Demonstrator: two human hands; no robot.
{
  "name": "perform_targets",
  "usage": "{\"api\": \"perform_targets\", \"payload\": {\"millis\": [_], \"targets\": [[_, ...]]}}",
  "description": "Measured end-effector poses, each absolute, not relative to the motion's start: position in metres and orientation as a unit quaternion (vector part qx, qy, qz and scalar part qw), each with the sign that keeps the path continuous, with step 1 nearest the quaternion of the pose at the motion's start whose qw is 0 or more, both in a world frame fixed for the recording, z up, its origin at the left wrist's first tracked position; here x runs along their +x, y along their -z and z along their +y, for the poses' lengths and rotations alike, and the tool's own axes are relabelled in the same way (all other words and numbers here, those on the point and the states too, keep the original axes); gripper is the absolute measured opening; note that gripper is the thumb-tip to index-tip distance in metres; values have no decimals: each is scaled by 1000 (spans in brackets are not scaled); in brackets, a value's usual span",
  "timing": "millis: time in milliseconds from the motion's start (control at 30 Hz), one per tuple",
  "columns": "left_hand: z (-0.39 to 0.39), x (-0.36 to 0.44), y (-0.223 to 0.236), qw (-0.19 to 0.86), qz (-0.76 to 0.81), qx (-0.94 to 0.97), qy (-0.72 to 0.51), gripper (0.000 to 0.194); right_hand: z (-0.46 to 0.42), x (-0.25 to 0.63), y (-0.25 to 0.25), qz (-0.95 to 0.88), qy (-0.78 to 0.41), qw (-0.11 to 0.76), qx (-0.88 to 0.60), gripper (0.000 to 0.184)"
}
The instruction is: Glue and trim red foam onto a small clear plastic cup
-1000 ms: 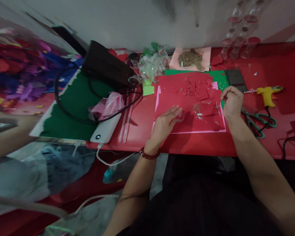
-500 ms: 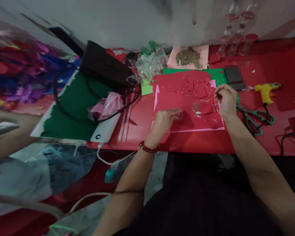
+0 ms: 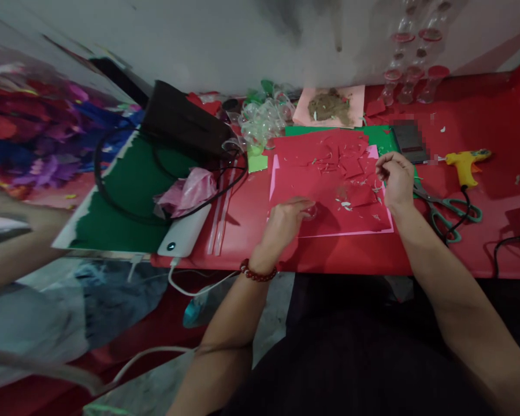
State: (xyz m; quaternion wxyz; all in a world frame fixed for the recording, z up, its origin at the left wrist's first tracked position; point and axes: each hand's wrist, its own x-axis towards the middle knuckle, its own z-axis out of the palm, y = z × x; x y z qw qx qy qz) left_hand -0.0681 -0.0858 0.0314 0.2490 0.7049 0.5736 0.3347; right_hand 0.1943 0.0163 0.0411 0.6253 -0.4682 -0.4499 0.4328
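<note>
My left hand (image 3: 281,222), with a beaded bracelet at the wrist, is closed on a small clear plastic piece (image 3: 311,212), rounded like a cup or bottle end. It rests over the left part of a red paper sheet (image 3: 303,179). My right hand (image 3: 396,179) is at the sheet's right edge, its fingers curled into a pinch. What they hold, if anything, I cannot make out. Small red paper pieces (image 3: 353,166) and pale scraps lie between the hands. Scissors (image 3: 444,211) with green handles lie right of my right hand.
A yellow glue gun (image 3: 463,164) and a dark phone (image 3: 409,143) lie at right. Clear plastic pieces (image 3: 264,118) and brown sand (image 3: 329,107) on pink paper sit behind. Hourglass-like bottles (image 3: 411,86) stand by the wall. At left are a power bank (image 3: 185,231) and another person's arm (image 3: 21,231).
The fingers of my left hand, extended beside the clear piece earlier, have closed on it. My right hand has shifted slightly left, still pinched. The camera view has moved a little.
</note>
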Motion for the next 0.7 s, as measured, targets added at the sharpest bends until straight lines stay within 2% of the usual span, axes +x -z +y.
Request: {"api": "perform_targets", "payload": {"millis": [200,433,533,700], "targets": [[-81,-74,-34,208,558,755,-276,32,20,197,-40,-437,-436,636,-463,21],[-90,-90,-38,167,594,701,-357,32,24,198,-34,-454,-421,636,-460,22],[-94,-97,-43,134,598,721,-323,35,26,198,-31,-465,-417,629,-463,22],[-98,-100,-39,145,617,728,-260,33,27,197,-30,-475,-409,624,-466,22]]}}
